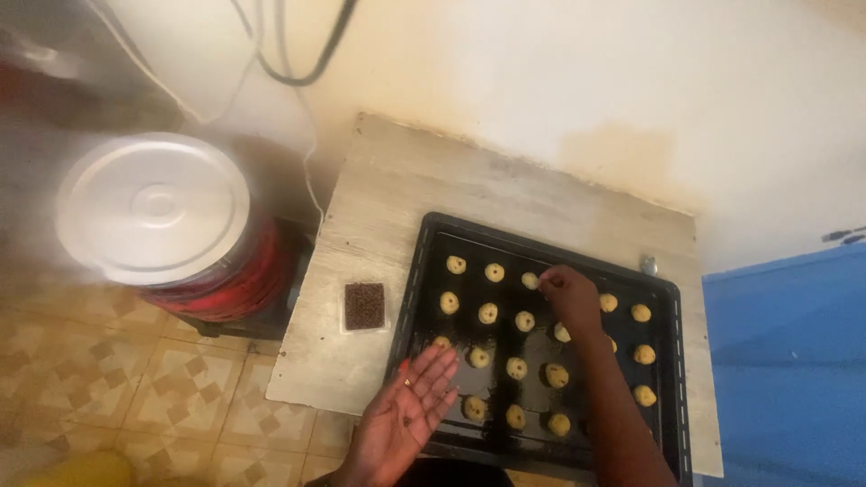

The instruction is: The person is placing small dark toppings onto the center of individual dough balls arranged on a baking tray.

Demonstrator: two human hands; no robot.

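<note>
Right hand (568,290) pinches a dough ball (530,280) on the black tray (541,245); left hand (410,410) lies open, palm up

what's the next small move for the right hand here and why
Probably back to the left hand, which lies palm up and open with a few small dark bits on it, to pick one up. The right hand pinches at a dough ball in the top row of the black tray, and several balls lower down look untopped.
</note>
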